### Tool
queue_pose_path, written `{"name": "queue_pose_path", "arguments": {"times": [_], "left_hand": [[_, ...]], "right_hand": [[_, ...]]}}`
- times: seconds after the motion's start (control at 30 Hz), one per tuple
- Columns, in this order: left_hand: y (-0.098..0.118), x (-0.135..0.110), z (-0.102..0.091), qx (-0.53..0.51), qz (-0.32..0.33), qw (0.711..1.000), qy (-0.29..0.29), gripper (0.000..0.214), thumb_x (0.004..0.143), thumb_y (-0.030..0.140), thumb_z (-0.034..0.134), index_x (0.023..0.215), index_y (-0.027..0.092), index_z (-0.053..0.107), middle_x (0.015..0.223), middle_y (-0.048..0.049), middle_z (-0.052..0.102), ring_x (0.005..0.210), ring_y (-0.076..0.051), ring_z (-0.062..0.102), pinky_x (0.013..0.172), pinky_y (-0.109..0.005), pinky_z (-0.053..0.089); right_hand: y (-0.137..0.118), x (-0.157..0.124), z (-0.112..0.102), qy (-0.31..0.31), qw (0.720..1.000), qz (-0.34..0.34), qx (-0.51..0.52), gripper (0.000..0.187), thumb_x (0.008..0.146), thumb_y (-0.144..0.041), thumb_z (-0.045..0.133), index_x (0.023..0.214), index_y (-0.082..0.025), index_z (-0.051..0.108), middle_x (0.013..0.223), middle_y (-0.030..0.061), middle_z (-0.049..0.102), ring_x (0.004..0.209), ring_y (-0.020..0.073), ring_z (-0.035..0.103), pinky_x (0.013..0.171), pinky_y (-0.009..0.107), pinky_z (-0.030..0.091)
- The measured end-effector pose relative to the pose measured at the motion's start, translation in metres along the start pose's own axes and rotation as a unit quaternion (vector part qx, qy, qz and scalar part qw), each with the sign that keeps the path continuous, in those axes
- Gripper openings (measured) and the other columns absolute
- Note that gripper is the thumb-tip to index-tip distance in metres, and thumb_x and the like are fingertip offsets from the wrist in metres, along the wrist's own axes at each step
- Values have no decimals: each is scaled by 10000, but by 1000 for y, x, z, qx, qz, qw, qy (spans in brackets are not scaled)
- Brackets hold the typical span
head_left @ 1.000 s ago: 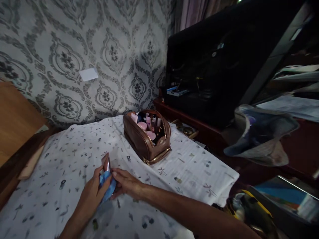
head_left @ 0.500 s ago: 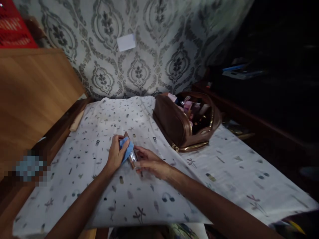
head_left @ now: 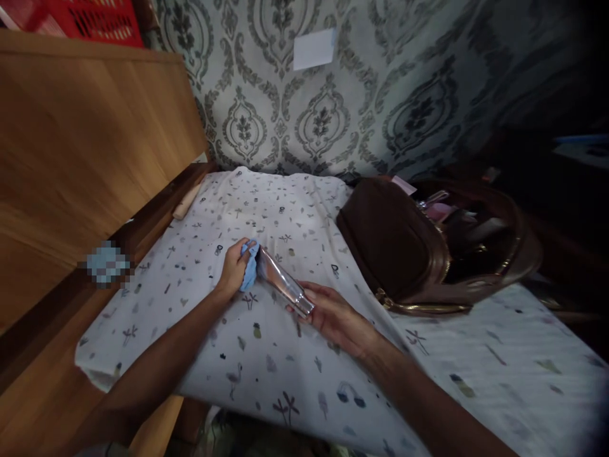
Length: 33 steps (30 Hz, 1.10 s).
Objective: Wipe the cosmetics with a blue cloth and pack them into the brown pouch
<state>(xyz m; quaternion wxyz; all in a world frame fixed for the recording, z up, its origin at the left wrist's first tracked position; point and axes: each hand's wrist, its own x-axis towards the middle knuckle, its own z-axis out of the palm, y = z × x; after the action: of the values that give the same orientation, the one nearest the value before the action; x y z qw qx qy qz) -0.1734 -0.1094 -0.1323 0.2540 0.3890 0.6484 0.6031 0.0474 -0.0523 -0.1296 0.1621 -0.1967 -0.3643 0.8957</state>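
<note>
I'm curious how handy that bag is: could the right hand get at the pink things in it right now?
Probably yes: the brown bag stands open, and I see nothing between it and the right hand. But that hand is holding the shiny tube.

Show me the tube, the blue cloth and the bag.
Tube [head_left: 281, 277], head view, middle of its body.
Blue cloth [head_left: 250, 270], head view, its bunched middle.
Bag [head_left: 406, 254], head view, its brown side.
</note>
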Motion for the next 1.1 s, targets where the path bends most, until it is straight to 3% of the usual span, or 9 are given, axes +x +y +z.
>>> {"name": "queue_pose_path", "arguments": {"times": [0.13, 0.23, 0.33, 0.4, 0.47, 0.57, 0.7, 0.9, 1.1], "left_hand": [[-1, 5, -3, 36, 23, 999, 10, 393, 897, 589, 526, 748, 231, 463, 472, 93, 360, 353, -97, 333, 384, -228, 323], [5, 6, -8, 81, 68, 992, 62, 249, 910, 466, 576, 906, 217, 563, 722, 23, 564, 633, -135, 547, 611, -246, 467], [16, -4, -6, 174, 196, 959, 112, 211, 953, 360, 525, 1102, 214, 558, 1013, -49, 608, 942, -186, 583, 837, -311, 481], [23, -17, 1, 224, 315, 919, 82, 209, 975, 310, 480, 1143, 204, 545, 1063, -80, 595, 1005, -206, 574, 881, -348, 476], [27, -31, 12, 241, 428, 871, -4, 225, 978, 279, 453, 1168, 196, 540, 1084, -104, 593, 1030, -223, 568, 898, -371, 475], [23, -43, 25, 275, 515, 803, -121, 262, 987, 258, 383, 1175, 166, 541, 1043, -120, 628, 993, -242, 567, 869, -389, 462], [11, -32, 21, 334, 478, 803, -127, 315, 1000, 291, 309, 1102, 144, 569, 897, -100, 663, 839, -242, 559, 793, -403, 424], [3, -4, -3, 385, 322, 864, -46, 283, 1001, 289, 344, 1073, 182, 596, 1004, -98, 683, 926, -236, 602, 848, -378, 449], [4, 4, -9, 344, 168, 922, -54, 232, 993, 321, 391, 1058, 194, 575, 921, -49, 677, 844, -206, 635, 811, -340, 483]], "right_hand": [[-5, -1, 1, -17, 999, 25, -24, 392, 705, -385, 871, 1004, -180, 723, 851, 47, 724, 746, 170, 712, 580, 218, 497], [-5, -2, 3, 8, 999, 12, -34, 417, 683, -397, 883, 1008, -192, 721, 826, 19, 698, 681, 147, 693, 530, 202, 458], [-3, -1, 3, 65, 994, -33, -79, 490, 658, -426, 890, 1053, -204, 704, 850, 2, 679, 676, 139, 673, 553, 216, 460], [-1, 0, 2, 101, 983, -66, -140, 543, 662, -439, 881, 1113, -210, 683, 893, 4, 676, 675, 131, 646, 584, 234, 471], [1, 1, 2, 107, 968, -91, -210, 564, 674, -443, 865, 1147, -208, 668, 906, 10, 673, 675, 129, 613, 600, 250, 479], [2, 0, 4, 61, 948, -108, -293, 468, 705, -443, 831, 1083, -208, 686, 859, 12, 673, 744, 167, 615, 671, 291, 517], [5, -1, 3, 40, 944, -105, -309, 461, 730, -501, 793, 1075, -211, 695, 977, 52, 714, 928, 232, 657, 812, 363, 551], [8, -2, -7, 72, 944, -84, -310, 579, 735, -492, 776, 1241, -236, 657, 1124, 74, 706, 972, 241, 666, 774, 366, 576], [6, 0, -10, 95, 874, -190, -436, 470, 784, -395, 717, 1229, -247, 681, 1062, 57, 674, 942, 216, 645, 835, 362, 553]]}}
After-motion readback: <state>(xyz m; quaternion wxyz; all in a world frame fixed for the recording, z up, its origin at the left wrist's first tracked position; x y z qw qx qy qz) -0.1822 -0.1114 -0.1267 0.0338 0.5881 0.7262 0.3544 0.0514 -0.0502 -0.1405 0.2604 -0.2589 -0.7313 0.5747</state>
